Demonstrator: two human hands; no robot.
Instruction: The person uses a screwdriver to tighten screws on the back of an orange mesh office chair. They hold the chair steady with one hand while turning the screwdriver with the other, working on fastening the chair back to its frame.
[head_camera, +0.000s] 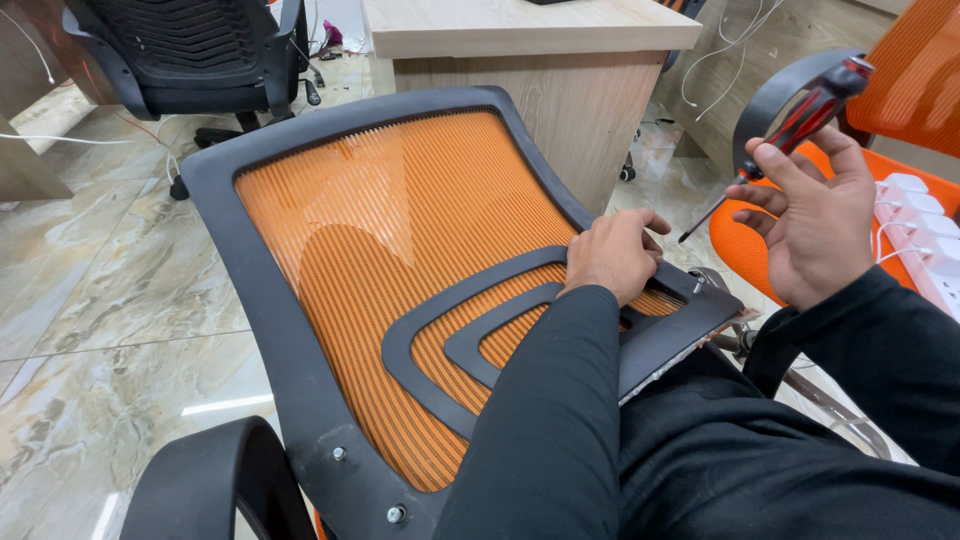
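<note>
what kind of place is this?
Likely an office, possibly mid-setup: a wooden desk, a black office chair on the marble floor, and loose cables by the wall. An orange mesh chair back lies across the person's lap.

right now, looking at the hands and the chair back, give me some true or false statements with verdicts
1. The right hand holds a red and black screwdriver. True.
2. The left hand rests on a wooden desk. False: it rests on the orange mesh chair backrest.
3. The backrest frame is white. False: it is black.
4. A black office chair stands on the marble floor. True.
5. The screwdriver tip sits in a screw. False: it is in the air.
</note>
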